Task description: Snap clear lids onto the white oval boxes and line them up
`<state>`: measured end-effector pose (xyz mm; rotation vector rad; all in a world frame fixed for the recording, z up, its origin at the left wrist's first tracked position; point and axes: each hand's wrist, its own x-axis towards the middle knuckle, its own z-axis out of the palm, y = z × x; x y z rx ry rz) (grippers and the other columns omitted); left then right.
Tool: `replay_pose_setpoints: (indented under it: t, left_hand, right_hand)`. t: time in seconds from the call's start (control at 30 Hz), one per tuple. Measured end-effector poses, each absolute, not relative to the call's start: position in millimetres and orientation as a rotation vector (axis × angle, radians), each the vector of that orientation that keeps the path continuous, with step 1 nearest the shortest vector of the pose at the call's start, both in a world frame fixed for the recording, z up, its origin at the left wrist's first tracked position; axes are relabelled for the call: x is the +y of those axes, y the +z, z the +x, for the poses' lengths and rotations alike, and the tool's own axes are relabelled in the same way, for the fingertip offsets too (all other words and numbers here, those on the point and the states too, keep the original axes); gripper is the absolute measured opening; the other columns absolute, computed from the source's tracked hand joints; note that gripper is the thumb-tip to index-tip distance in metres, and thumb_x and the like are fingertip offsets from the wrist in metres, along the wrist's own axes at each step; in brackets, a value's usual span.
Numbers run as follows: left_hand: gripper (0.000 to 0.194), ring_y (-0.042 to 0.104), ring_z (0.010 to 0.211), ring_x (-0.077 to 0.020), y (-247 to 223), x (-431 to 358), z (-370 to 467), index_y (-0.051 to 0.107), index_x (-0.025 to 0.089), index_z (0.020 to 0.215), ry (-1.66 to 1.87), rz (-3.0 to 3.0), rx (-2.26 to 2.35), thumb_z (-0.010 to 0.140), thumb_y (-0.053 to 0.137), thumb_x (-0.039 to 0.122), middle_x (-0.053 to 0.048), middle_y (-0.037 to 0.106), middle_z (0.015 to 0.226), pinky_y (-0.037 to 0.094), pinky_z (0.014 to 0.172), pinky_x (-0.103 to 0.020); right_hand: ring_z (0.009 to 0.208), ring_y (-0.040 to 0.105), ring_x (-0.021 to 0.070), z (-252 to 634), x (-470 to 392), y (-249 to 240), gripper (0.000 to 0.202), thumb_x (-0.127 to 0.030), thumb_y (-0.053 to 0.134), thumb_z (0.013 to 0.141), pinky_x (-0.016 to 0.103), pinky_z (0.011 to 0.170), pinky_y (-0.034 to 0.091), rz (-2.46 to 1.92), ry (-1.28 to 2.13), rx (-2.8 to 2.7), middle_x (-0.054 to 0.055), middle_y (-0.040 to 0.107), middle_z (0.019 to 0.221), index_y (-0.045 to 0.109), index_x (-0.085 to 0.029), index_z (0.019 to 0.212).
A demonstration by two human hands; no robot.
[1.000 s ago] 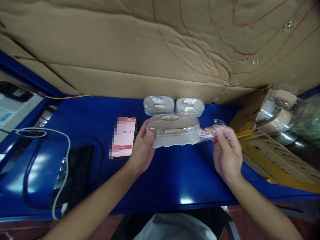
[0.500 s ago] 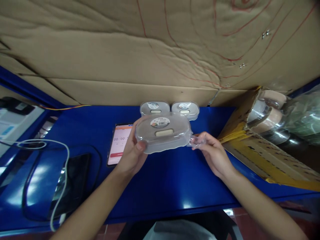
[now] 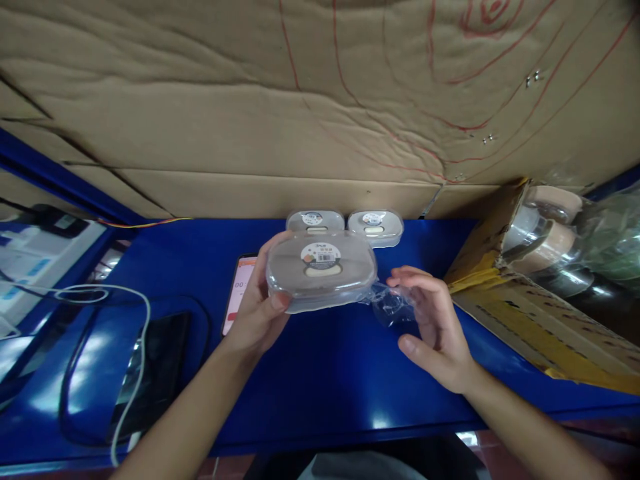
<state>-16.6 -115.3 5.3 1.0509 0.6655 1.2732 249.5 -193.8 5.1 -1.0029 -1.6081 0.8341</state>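
Note:
My left hand (image 3: 263, 303) grips the left end of a greyish, oval-cornered plastic food container (image 3: 320, 267) and holds it above the table. A round printed label and a cream-coloured tab show on its lid. Loose clear plastic wrap (image 3: 393, 305) hangs from the container's right end. Beside that wrap, my right hand (image 3: 435, 327) is open, thumb and fingers apart, the fingers near or lightly touching the film. Behind stand two similar containers, one on the left (image 3: 314, 220) and one on the right (image 3: 376, 227).
On the right an open cardboard box (image 3: 545, 340) holds several wrapped containers. A phone with a lit timer (image 3: 237, 293) lies on the blue table (image 3: 340, 393). A dark phone-like device (image 3: 155, 367) and a white cable (image 3: 143, 353) lie left. A cardboard panel (image 3: 215, 133) stands behind.
My right hand has loosened its pinch on the plastic wrap and opened, and the wrap has spread out. The container in my left hand has tilted so its lid shows more.

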Motion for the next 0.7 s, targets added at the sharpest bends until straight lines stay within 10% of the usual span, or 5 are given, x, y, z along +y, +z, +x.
replay_pose_setpoints:
  t: [0.27, 0.7]
  left_hand:
    - [0.085, 0.057, 0.138, -0.0319, -6, -133, 4, 0.06, 0.032, 0.143, 1.227, 1.107, 0.793, 0.069, 0.095, 0.056, -0.008, 0.062, 0.146, 0.048, 0.117, -0.042]
    - [0.064, 0.073, 0.117, -0.0376, 11, -104, -15, 0.081, 0.02, 0.105, 1.151, 0.864, 0.732, 0.079, 0.075, 0.078, -0.011, 0.081, 0.101, 0.06, 0.103, -0.05]
  right_hand:
    - [0.07, 0.059, 0.0141, 227, -191, -4, 0.028, -0.035, 0.081, 0.092, 0.027, 0.064, 0.052, -1.325, 0.494, -1.631, -0.001, 0.061, 0.09, 0.056, -0.026, 0.099]
    - [0.07, 0.063, 0.0144, 269, -175, 16, 0.023, -0.02, 0.058, 0.105, 0.03, 0.067, 0.054, -1.325, 0.31, -1.812, 0.0, 0.068, 0.088, 0.07, -0.026, 0.124]
